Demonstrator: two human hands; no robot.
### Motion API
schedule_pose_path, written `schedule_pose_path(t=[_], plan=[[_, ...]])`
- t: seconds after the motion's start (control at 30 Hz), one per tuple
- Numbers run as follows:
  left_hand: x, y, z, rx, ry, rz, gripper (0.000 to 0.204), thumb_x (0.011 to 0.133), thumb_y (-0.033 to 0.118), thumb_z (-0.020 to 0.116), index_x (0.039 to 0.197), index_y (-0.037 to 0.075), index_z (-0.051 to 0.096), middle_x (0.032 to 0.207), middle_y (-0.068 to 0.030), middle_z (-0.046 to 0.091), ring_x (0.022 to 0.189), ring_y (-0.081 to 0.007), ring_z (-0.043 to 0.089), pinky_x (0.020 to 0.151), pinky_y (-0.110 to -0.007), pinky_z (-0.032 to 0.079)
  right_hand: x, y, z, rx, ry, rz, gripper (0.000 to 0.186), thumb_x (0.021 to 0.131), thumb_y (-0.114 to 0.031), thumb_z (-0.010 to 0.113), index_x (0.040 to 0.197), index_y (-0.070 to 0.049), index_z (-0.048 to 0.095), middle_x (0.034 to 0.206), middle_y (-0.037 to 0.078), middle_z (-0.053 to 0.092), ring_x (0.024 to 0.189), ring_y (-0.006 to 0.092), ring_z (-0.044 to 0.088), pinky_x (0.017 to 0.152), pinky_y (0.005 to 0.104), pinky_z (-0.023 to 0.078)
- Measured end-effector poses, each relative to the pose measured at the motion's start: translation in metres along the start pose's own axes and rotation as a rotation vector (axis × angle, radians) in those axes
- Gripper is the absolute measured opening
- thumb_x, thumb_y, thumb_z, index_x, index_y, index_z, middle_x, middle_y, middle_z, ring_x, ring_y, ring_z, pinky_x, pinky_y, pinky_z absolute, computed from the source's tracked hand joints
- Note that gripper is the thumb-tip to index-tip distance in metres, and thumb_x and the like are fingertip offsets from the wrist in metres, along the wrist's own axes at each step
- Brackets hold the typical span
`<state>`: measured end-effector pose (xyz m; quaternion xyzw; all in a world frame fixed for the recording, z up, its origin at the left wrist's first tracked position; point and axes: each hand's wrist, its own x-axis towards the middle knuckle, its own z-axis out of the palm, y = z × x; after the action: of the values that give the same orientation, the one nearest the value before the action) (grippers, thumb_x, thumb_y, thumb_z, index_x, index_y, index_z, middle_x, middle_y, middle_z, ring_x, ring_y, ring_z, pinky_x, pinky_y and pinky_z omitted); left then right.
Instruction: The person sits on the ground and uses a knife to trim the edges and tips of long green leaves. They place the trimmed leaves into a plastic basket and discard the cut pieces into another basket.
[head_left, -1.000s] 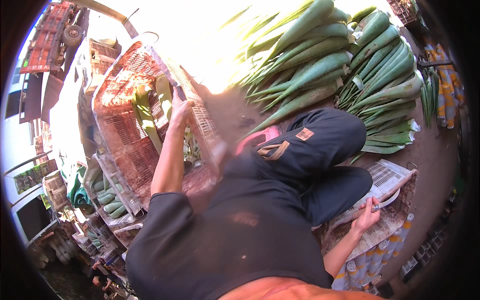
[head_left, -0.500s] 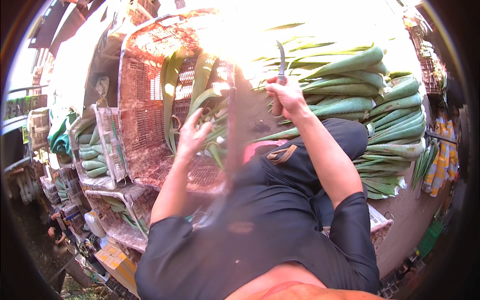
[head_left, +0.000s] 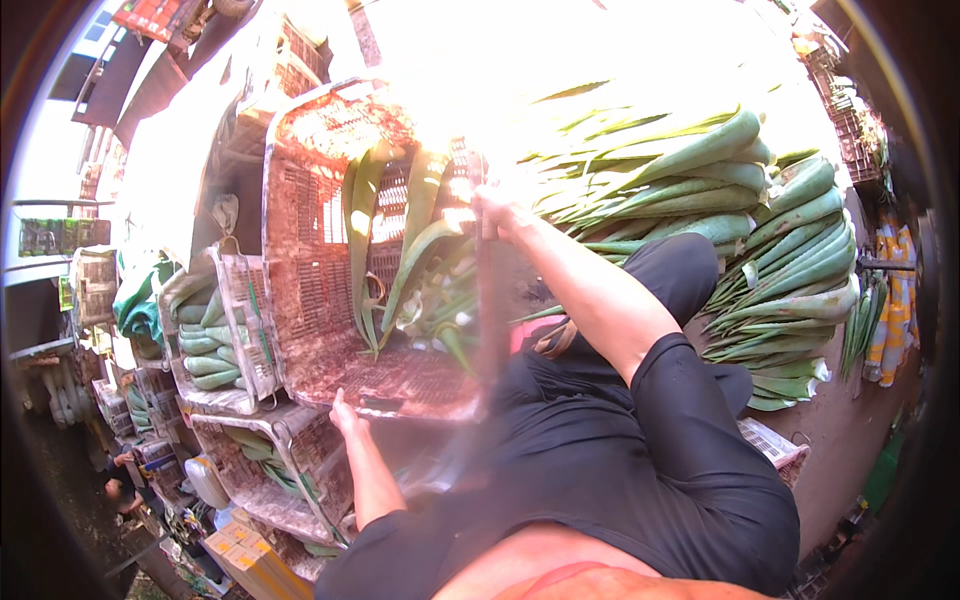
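A big reddish-brown plastic crate (head_left: 300, 250), dirty and slatted, lies before me with its open side toward me. Inside are several long aloe leaves (head_left: 365, 200) and some cut pieces. My left hand (head_left: 347, 413) grips the crate's near rim with closed fingers. At the crate's right rim, my right hand (head_left: 503, 212) is closed around the edge, its fingertips partly lost in glare. The knife does not show. Beyond my right forearm are thick stacked aloe leaves (head_left: 690, 190), with another pile of aloe leaves (head_left: 800, 260) farther right.
At left, a smaller crate (head_left: 225, 385) holds folded green leaves, and another crate (head_left: 250, 450) stands below it. Cardboard boxes (head_left: 245, 555) sit at lower left. A white-and-brown crate (head_left: 785, 450) is by my right side. Strong glare hides the far middle.
My left hand has come down from the leaves to the crate's near rim. My right hand has moved left to the crate's right rim; the knife it held upright has gone from sight.
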<state>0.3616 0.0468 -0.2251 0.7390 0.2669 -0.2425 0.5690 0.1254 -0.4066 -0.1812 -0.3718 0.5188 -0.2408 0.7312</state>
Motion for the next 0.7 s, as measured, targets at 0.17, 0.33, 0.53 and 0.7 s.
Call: schedule_pose_path(t=[0.17, 0.33, 0.53, 0.7], plan=[[0.020, 0.008, -0.007, 0.053, 0.080, 0.049, 0.026, 0.077, -0.001, 0.060, 0.103, -0.004, 0.054, 0.092, -0.0152, 0.060, 0.070, -0.0274, 0.061, 0.053, -0.039, 0.052, 0.001, 0.002, -0.009, 0.032, -0.056, 0.103, 0.009, 0.088, -0.013, 0.053, 0.084, -0.006, 0.057, 0.073, 0.002, 0.051, 0.063, 0.0152, 0.053, 0.058, 0.0349, 0.052], [0.067, 0.050, -0.033, 0.127, -0.028, 0.174, 0.014, 0.077, -0.006, 0.056, 0.087, 0.002, 0.050, 0.069, -0.0077, 0.054, 0.047, -0.0207, 0.054, 0.036, -0.030, 0.040, -0.090, 0.006, 0.012, -0.060, 0.116, 0.049, 0.010, 0.069, -0.001, 0.064, 0.077, 0.000, 0.059, 0.067, 0.005, 0.058, 0.057, 0.0133, 0.056, 0.048, 0.0310, 0.044], [0.111, 0.073, -0.045, 0.206, 0.033, 0.169, 0.017, 0.080, -0.001, 0.057, 0.091, 0.007, 0.047, 0.065, -0.0059, 0.053, 0.048, -0.0182, 0.054, 0.034, -0.027, 0.036, -0.172, 0.001, 0.005, -0.140, 0.317, -0.130, 0.014, 0.077, -0.004, 0.061, 0.091, 0.000, 0.064, 0.080, 0.004, 0.063, 0.067, 0.0107, 0.057, 0.058, 0.0289, 0.046], [0.108, 0.063, -0.045, 0.100, 0.011, 0.135, 0.014, 0.081, 0.006, 0.059, 0.087, 0.008, 0.047, 0.067, -0.0048, 0.053, 0.051, -0.0175, 0.053, 0.038, -0.027, 0.038, -0.072, -0.103, -0.036, -0.394, 0.264, -0.440, 0.029, 0.081, -0.018, 0.068, 0.101, 0.003, 0.063, 0.075, 0.005, 0.063, 0.066, 0.0111, 0.058, 0.060, 0.0245, 0.049]])
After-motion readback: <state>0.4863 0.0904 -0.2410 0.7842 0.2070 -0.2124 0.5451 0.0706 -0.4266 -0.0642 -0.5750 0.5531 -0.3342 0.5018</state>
